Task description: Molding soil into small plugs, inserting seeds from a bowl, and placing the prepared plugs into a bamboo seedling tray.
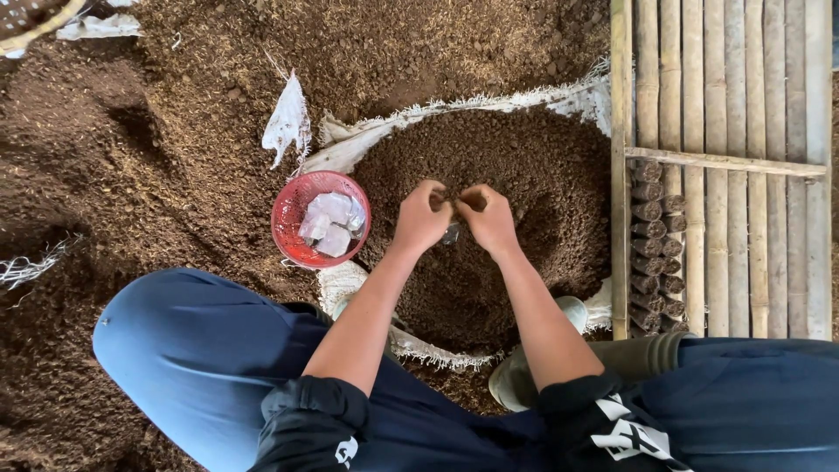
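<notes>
Clear plastic, probably a small bag [452, 231], pinched between both hands over the soil heap [524, 175], low enough to scoop. Left hand [422, 218] and right hand [488, 218] closed on its rim, fingertips together. Red basket [288, 229] of spare bags just left, within reach. Filled rolls [651, 253] stacked against the bamboo rack [743, 105], right.

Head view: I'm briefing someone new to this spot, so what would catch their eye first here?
Probably the two hands, left hand and right hand, pinched together at the centre over a small clear bag above a sack full of dark soil. Next the red basket of clear bags left of the hands, bright against the brown. At right, rows of filled soil tubes lie on a bamboo rack.
</notes>
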